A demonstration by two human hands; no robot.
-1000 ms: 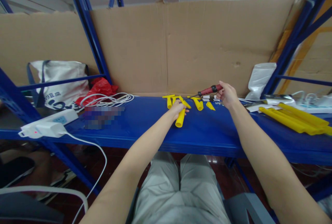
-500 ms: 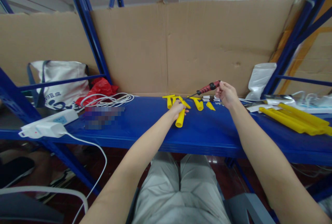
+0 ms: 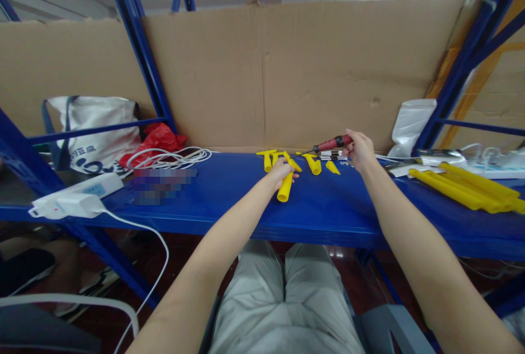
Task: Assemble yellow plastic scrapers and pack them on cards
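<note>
My left hand (image 3: 280, 174) is closed round a yellow plastic tube (image 3: 284, 192) with a flat yellow piece (image 3: 292, 161) at its far end. In my right hand (image 3: 359, 149) is a screwdriver (image 3: 330, 143) with a red and black handle, gripped at the handle's rear end. Its shaft slants down to the left, and the tip reaches the far end of the tube; exact contact is too small to make out. Just behind my left hand stands a yellow T-shaped piece (image 3: 268, 161). Another yellow tube piece (image 3: 314, 164) and a small yellow wedge (image 3: 333, 167) lie to the right.
Several long yellow tubes (image 3: 467, 190) lie on the blue table (image 3: 328, 206) at right. Coiled white cable (image 3: 176, 157), a red plastic bag (image 3: 158, 140) and a white power strip (image 3: 77, 195) are at left. A cardboard panel (image 3: 328, 69) stands behind.
The screwdriver's handle has turned about its axis and shifted slightly right and down, with my right hand moving along. My left hand and the tube stay in place.
</note>
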